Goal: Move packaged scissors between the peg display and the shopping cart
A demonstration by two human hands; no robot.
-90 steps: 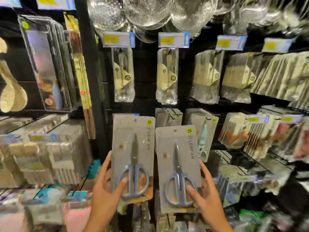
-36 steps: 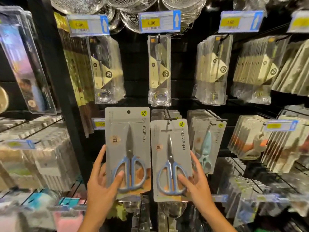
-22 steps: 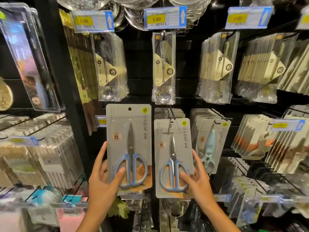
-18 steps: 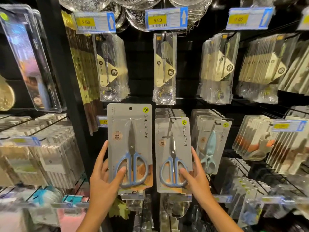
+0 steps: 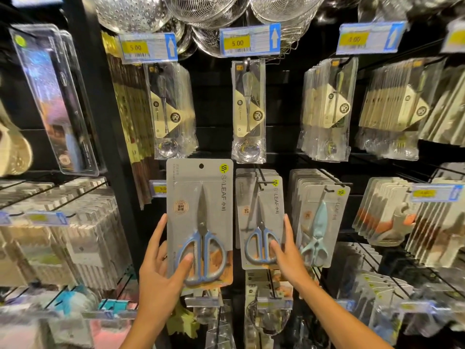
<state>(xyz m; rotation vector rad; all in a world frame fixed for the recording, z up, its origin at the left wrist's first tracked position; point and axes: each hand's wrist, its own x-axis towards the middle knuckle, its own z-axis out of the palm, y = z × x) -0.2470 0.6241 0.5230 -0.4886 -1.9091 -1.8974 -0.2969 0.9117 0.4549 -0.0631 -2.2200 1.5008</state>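
Note:
My left hand [image 5: 161, 270] grips a grey card pack of blue-handled scissors [image 5: 200, 220] by its lower left, thumb on the handles, holding it upright in front of the display. My right hand [image 5: 285, 250] holds a second, identical scissors pack [image 5: 260, 217] by its lower right; this pack hangs on a black peg [image 5: 261, 177], in front of more of the same packs. The shopping cart is out of view.
To the right hangs a row of packs with light teal scissors [image 5: 319, 222]. Bagged spoons [image 5: 247, 112] hang above, under blue price tags [image 5: 249, 41]. Metal strainers [image 5: 201, 8] hang at the top. A black upright post [image 5: 100, 117] stands left of the pegs.
My right hand has pushed its scissors pack back onto the peg, against the stack behind. The left pack has stayed in my left hand, raised slightly.

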